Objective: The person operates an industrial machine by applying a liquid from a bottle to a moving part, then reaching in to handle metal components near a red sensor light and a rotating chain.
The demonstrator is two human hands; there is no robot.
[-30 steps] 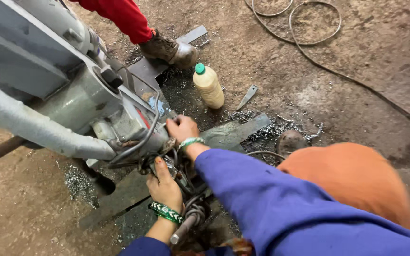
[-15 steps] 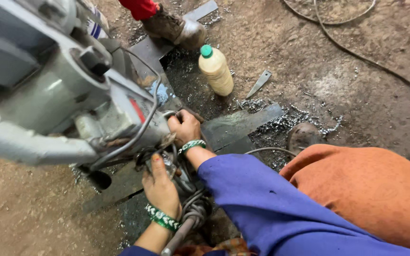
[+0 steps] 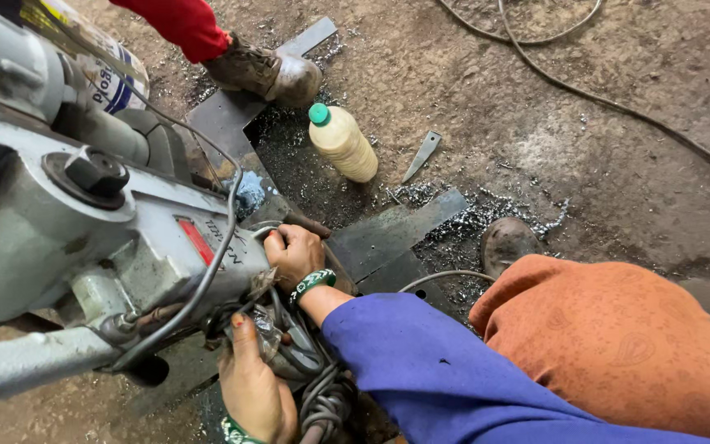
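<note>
A big grey drilling machine (image 3: 84,247) with a red label fills the left side and leans over a dark steel plate (image 3: 396,234) on the ground. My right hand (image 3: 293,255), green band on the wrist and blue sleeve behind it, is closed around the machine's lower end beside a dark handle. My left hand (image 3: 252,386) comes up from the bottom edge. Its fingers grip a bundle of grey cables and crumpled clear plastic (image 3: 289,353) under the machine. The tool tip is hidden by both hands.
A cream plastic bottle (image 3: 343,144) with a green cap lies beyond the plate. Another person's boot (image 3: 269,74) and red trouser leg stand at the top. A small metal wedge (image 3: 422,154), metal shavings, a black cable (image 3: 601,99), my shoe (image 3: 504,242) and orange-clad knee (image 3: 618,345) are on the right.
The view has moved closer and lower, so the machine looms larger. Both hands stay at the machine's lower end, with the left hand now further down in the picture.
</note>
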